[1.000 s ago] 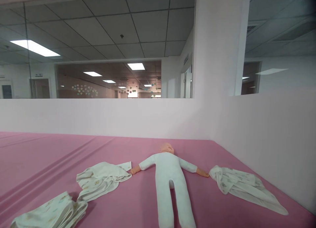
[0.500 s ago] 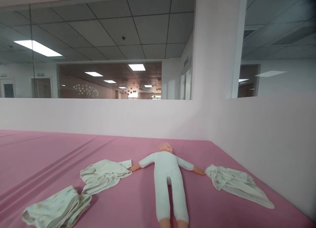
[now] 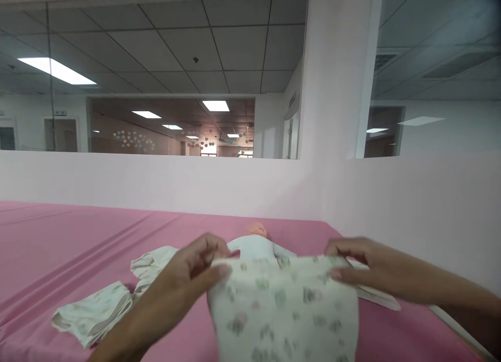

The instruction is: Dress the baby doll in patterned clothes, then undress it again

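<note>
A white baby garment (image 3: 284, 310) with a small printed pattern hangs spread in front of me; its lower part runs out of the picture. My left hand (image 3: 193, 268) pinches its upper left corner between thumb and fingers. At the upper right corner, my right hand (image 3: 362, 263) grips the same edge. Behind the garment a baby doll (image 3: 256, 247) in a white suit lies on its back, its legs hidden by the cloth. Left of it is a crumpled patterned garment (image 3: 154, 260), partly behind my left hand.
A pink sheet (image 3: 70, 252) covers the surface, wrinkled at left. A folded patterned cloth (image 3: 94, 310) lies at the front left. Partly behind my right forearm is another white cloth (image 3: 381, 298). White walls (image 3: 156, 182) with windows stand behind and at right.
Both hands have come into view, holding a patterned garment up in front of the doll. It covers the doll's lower body, and the view has shifted slightly.
</note>
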A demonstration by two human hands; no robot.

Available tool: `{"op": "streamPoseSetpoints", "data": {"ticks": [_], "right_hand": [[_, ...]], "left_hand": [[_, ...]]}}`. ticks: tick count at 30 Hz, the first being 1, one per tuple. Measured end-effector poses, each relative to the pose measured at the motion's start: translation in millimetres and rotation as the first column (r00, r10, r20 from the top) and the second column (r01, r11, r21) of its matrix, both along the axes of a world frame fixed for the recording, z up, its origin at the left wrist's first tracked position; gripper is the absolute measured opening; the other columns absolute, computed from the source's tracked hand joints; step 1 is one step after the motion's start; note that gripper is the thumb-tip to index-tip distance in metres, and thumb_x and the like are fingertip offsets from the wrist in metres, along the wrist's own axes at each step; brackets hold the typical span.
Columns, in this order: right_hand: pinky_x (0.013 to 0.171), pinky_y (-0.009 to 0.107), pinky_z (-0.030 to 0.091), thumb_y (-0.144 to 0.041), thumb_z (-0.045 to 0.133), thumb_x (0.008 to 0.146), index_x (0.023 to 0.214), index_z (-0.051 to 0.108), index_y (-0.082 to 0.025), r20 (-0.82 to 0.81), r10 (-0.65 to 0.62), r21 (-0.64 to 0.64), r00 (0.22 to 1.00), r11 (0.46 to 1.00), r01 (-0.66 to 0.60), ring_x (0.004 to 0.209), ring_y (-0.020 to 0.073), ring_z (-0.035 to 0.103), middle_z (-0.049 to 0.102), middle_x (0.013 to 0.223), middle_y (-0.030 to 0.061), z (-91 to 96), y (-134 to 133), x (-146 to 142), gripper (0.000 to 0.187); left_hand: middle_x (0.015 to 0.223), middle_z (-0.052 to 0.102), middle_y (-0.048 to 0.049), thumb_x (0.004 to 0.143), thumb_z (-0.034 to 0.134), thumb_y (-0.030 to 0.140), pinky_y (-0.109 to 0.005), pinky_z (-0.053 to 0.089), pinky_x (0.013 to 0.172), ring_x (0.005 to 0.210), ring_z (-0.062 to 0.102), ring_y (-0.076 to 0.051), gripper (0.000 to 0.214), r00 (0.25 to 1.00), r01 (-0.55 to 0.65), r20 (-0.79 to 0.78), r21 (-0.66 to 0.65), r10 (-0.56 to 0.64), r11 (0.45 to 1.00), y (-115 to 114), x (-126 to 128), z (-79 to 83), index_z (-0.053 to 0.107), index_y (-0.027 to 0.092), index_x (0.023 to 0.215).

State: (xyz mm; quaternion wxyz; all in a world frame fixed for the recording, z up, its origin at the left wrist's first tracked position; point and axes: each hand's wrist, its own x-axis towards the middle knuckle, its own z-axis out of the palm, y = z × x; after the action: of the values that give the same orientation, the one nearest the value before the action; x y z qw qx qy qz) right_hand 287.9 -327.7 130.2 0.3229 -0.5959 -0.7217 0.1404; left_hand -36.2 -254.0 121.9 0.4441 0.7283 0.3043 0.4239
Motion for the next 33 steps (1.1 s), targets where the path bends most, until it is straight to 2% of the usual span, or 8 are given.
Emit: {"op": "streamPoseSetpoints", "data": {"ticks": [6, 10, 14, 19, 22, 27, 30, 33], "right_hand": [[0.064, 0.029, 0.044, -0.040, 0.058, 0.085, 0.090, 0.061, -0.019, -0.252, -0.084, 0.091, 0.964, 0.990, 0.110, 0.074, 0.0163, 0.057, 0.063, 0.084, 0.0045, 54.9, 41, -31, 0.022], [0.064, 0.029, 0.046, -0.035, 0.061, 0.082, 0.100, 0.057, -0.018, -0.384, -0.064, 0.131, 0.921, 0.984, 0.123, 0.067, 0.0141, 0.056, 0.060, 0.079, 0.0026, 63.4, 60, -42, 0.025], [0.076, 0.031, 0.048, -0.031, 0.061, 0.082, 0.113, 0.052, -0.020, -0.365, 0.086, 0.138, 0.927, 0.990, -0.037, 0.084, 0.0161, 0.059, 0.062, 0.093, 0.0039, 60.4, 55, -60, 0.034], [0.066, 0.029, 0.047, -0.031, 0.063, 0.078, 0.117, 0.049, -0.021, -0.256, 0.076, 0.164, 0.964, 0.986, -0.034, 0.083, 0.0169, 0.058, 0.059, 0.098, 0.0029, 40.9, 59, -69, 0.043], [0.063, 0.029, 0.044, -0.029, 0.058, 0.080, 0.114, 0.051, -0.022, -0.204, 0.013, 0.216, 0.979, 0.976, 0.032, 0.078, 0.0160, 0.056, 0.058, 0.092, 0.0014, 34.0, 68, -66, 0.035], [0.071, 0.032, 0.046, -0.022, 0.055, 0.079, 0.106, 0.055, -0.022, -0.356, 0.006, 0.295, 0.935, 0.950, 0.106, 0.084, 0.0171, 0.058, 0.059, 0.094, 0.0017, 47.4, 69, -63, 0.027], [0.075, 0.031, 0.047, -0.024, 0.059, 0.079, 0.102, 0.055, -0.021, -0.486, 0.150, 0.392, 0.861, 0.918, 0.061, 0.087, 0.0172, 0.060, 0.060, 0.092, 0.0014, 61.5, 62, -65, 0.023], [0.071, 0.029, 0.048, -0.029, 0.063, 0.080, 0.102, 0.055, -0.021, -0.542, 0.270, 0.465, 0.796, 0.885, 0.016, 0.083, 0.0156, 0.060, 0.061, 0.093, 0.0013, 70.1, 58, -66, 0.025]], "left_hand": [[0.070, 0.045, 0.0043, 0.085, 0.053, 0.037, -0.019, 0.034, 0.056, 0.059, 0.044, -0.009, 0.025, 0.995, -0.104, 0.027, 0.195, 0.101, 0.975, 37, 51, 47.0, 0.052, 0.023, 0.106], [0.069, 0.044, 0.0052, 0.085, 0.055, 0.035, -0.020, 0.037, 0.056, 0.059, 0.044, -0.008, 0.029, 0.998, -0.003, 0.063, 0.233, -0.012, 0.972, 41, 82, 57.6, 0.049, 0.021, 0.110], [0.078, 0.055, 0.0011, 0.086, 0.051, 0.029, -0.023, 0.043, 0.063, 0.071, 0.055, -0.011, 0.029, 0.996, 0.012, 0.082, 0.279, -0.036, 0.960, 31, 100, 56.5, 0.048, 0.019, 0.113], [0.094, 0.062, -0.0014, 0.091, 0.041, 0.029, -0.025, 0.045, 0.063, 0.078, 0.058, -0.014, 0.024, 0.999, 0.018, 0.024, 0.314, -0.026, 0.949, 24, 103, 44.0, 0.051, 0.024, 0.112], [0.115, 0.060, -0.0036, 0.092, 0.043, 0.035, -0.031, 0.048, 0.080, 0.098, 0.058, -0.018, 0.025, 1.000, 0.028, 0.001, 0.320, -0.030, 0.947, 22, 98, 34.3, 0.052, 0.026, 0.113], [0.155, 0.019, -0.0053, 0.079, 0.063, 0.053, -0.046, 0.035, 0.104, 0.136, 0.029, -0.032, 0.076, 0.992, -0.121, 0.056, 0.179, 0.113, 0.976, 34, 90, -6.6, 0.025, 0.035, 0.142], [0.156, 0.016, -0.0095, 0.070, 0.073, 0.050, -0.049, 0.033, 0.107, 0.139, 0.024, -0.035, 0.101, 0.996, 0.035, 0.088, -0.038, -0.032, 0.999, 44, 94, -40.6, 0.011, 0.033, 0.148], [0.145, 0.041, -0.0134, 0.072, 0.074, 0.038, -0.043, 0.041, 0.101, 0.129, 0.043, -0.032, 0.088, 0.925, 0.343, 0.225, -0.143, -0.307, 0.928, 44, 105, -62.8, 0.027, 0.025, 0.145]]}}
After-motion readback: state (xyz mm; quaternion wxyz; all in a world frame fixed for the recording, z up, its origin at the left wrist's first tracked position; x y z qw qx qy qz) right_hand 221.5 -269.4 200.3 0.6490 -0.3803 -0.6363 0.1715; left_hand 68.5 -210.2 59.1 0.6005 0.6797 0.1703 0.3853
